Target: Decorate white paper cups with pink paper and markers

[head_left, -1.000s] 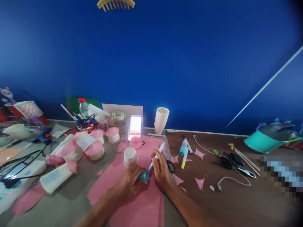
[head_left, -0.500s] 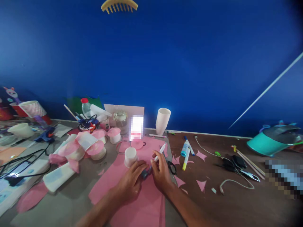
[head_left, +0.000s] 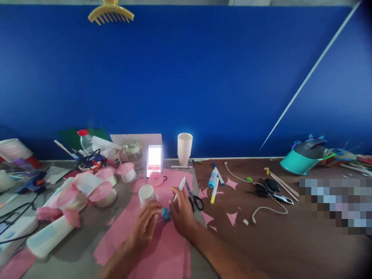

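My right hand (head_left: pixel 182 214) is closed around a slim white pen (head_left: pixel 181 183), its top end slanting up past the fingers. Close by on the left, my left hand (head_left: pixel 147 221) has bent fingers drawn together. A small blue object (head_left: pixel 166 214) sits at its fingertips, between both hands; its kind is unclear. Just beyond the left hand stands an upturned white paper cup (head_left: pixel 146 192), partly covered by the fingers. Beneath everything lies a pink paper sheet (head_left: pixel 162 255). Black-handled scissors (head_left: pixel 198 202) rest right of my right hand.
Behind are a lit phone (head_left: pixel 154 159), a glass jar (head_left: pixel 132 152) and stacked white cups (head_left: pixel 184 149). Pink-and-white paper cup pieces (head_left: pixel 84 190) crowd the left. Markers (head_left: pixel 214 190), pink scraps (head_left: pixel 231 219), a white cable (head_left: pixel 270 210) and a teal container (head_left: pixel 300 161) lie rightward.
The view has turned slightly right, so things sit further left. The blue object shows more plainly between the hands. The right hand keeps the pen.
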`<state>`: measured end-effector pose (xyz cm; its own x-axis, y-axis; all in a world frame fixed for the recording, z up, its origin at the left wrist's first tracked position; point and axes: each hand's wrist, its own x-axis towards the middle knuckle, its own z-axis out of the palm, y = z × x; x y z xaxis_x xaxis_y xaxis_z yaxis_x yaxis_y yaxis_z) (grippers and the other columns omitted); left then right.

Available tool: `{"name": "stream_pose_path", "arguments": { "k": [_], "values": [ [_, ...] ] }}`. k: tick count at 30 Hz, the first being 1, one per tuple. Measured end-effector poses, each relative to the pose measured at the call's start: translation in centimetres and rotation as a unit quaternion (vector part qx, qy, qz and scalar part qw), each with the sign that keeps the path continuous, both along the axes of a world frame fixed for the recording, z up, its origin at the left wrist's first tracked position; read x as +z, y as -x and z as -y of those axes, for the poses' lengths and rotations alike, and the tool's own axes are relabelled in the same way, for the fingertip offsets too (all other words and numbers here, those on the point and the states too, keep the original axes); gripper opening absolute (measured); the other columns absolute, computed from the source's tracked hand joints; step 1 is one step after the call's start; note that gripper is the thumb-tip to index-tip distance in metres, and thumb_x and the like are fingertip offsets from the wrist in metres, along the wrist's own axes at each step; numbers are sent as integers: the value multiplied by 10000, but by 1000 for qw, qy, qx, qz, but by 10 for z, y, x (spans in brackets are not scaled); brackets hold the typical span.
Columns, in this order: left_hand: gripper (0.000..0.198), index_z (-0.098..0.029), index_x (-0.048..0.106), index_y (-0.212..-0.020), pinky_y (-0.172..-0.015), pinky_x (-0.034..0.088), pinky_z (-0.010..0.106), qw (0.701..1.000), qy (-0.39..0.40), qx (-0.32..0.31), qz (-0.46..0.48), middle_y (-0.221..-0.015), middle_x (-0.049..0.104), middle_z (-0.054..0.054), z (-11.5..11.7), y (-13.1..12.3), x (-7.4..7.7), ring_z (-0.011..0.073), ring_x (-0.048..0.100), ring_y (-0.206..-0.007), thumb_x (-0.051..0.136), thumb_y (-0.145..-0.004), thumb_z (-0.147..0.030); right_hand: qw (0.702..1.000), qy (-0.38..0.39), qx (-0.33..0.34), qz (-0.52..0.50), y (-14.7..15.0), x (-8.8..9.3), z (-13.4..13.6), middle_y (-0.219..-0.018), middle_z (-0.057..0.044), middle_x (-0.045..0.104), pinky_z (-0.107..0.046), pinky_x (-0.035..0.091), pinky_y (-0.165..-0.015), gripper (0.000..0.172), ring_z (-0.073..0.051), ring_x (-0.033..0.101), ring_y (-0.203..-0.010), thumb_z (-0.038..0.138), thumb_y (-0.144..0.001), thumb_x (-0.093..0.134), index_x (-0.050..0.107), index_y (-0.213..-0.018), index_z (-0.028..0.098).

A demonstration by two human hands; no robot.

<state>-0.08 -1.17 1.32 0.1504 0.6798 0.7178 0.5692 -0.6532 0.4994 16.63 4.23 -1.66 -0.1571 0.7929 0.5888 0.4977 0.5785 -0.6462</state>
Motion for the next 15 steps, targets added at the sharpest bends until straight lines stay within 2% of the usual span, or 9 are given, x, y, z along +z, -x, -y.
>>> {"name": "stream_pose_path", "arguments": {
  "k": [6, 11, 15],
  "values": [
    [262, -183, 725, -963, -799, 627, 294, 1000, 3, 12, -26, -979, 775, 125, -3, 5, -6, 219, 758, -915, 470, -1009, -220, 1000, -12, -2, 1, 3, 1, -4, -1132, -101, 658, -374, 585, -860, 445, -236, 675, -981, 114, -879, 480, 556, -1310, 198],
    [230, -196, 736, -1031, -819, 635, 301, 998, -5, 18, -55, -978, 796, 115, -4, 8, -7, 231, 768, -921, 514, -984, -229, 999, -9, -15, 27, 2, 2, -6, -1108, -109, 653, -368, 579, -828, 456, -236, 672, -928, 108, -855, 501, 562, -1302, 173],
    [212, -197, 750, -1004, -790, 645, 296, 998, 3, 27, -54, -962, 807, 113, -4, 9, -8, 236, 779, -897, 548, -965, -248, 999, -2, -16, 43, 2, 7, -3, -1049, -84, 638, -331, 567, -748, 451, -214, 661, -832, 103, -839, 512, 582, -1276, 188]
  ]
}}
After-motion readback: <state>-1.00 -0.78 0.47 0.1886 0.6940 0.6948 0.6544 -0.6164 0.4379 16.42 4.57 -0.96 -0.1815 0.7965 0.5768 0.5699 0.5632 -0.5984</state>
